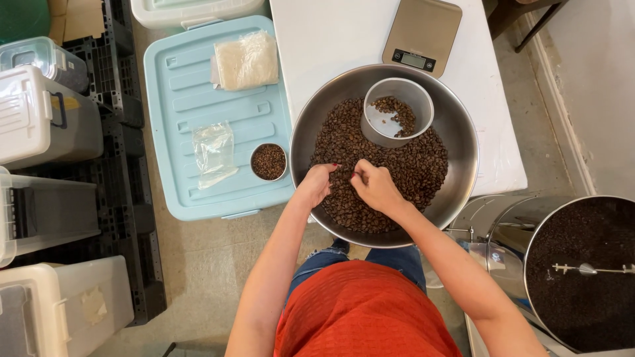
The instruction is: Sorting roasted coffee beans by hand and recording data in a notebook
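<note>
Both hands work the coffee beans in the steel bowl: my left hand curled loosely, right hand pinching, contents hidden. I would sort slowly, spreading beans thin.

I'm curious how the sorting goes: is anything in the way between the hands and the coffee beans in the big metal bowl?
Nothing visible is. The left hand and right hand both rest right on the coffee beans in the big metal bowl. The small metal cup sits in the bowl farther back, clear of both hands.

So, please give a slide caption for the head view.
Both hands, left and right, sort coffee beans in a steel bowl.
</note>
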